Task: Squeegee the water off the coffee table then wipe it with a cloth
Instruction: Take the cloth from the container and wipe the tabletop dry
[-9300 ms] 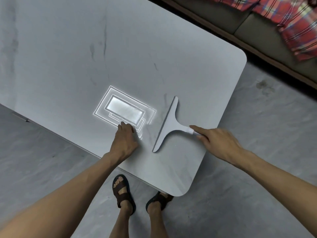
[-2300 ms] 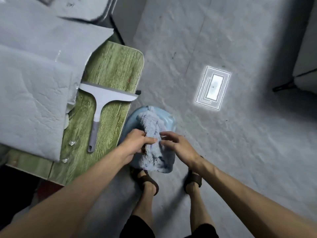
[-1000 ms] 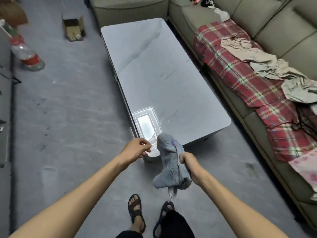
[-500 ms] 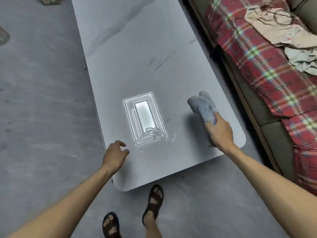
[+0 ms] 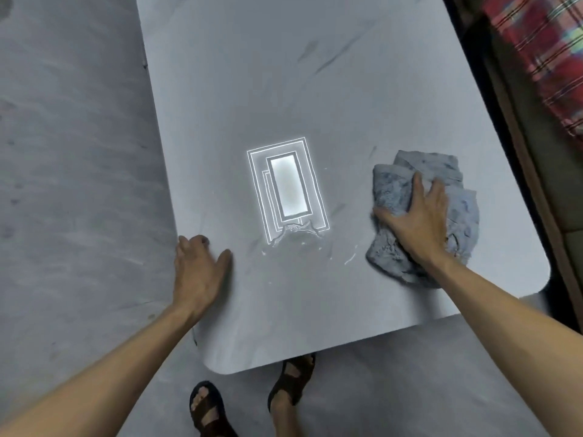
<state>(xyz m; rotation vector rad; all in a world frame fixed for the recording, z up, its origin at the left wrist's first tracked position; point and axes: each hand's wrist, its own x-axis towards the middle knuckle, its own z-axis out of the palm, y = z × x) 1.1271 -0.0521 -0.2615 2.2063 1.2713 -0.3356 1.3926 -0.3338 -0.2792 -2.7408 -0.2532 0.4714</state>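
Grey concrete floor [image 5: 63,152] is seen nearest, with two sandalled feet [image 5: 206,408] set at the near end of the coffee table [image 5: 315,310]. At the table's near left edge the left hand [image 5: 198,272] is laid flat, with fingers straight, its grip open and nothing held. It is judged to serve as a brace.

Just beyond, between the two hands, beads and thin streaks of water [image 5: 296,230] are seen on the top. They lie at the foot of a bright reflection of a ceiling light [image 5: 288,186].

Toward the right corner the blue-grey cloth [image 5: 463,216] lies bunched on the table. It is pressed down by the right hand [image 5: 419,222], palm on top, fingers spread and nearly straight. The grip is open, so the cloth is pinned rather than clutched.

No squeegee is in view, so the wiping step is judged to be barely begun. The wipe would be done best if:

- the cloth were flattened first, so that more of its face meets the top;
- it were drawn leftward through the beads under even palm pressure;
- overlapping passes were then carried from the near end to the far.

Farther up, only grey veining is seen, and wetness there cannot be told. Past the right edge stand a sofa [image 5: 571,212] and a red plaid blanket [image 5: 542,52]. Water should not be pushed off that side.
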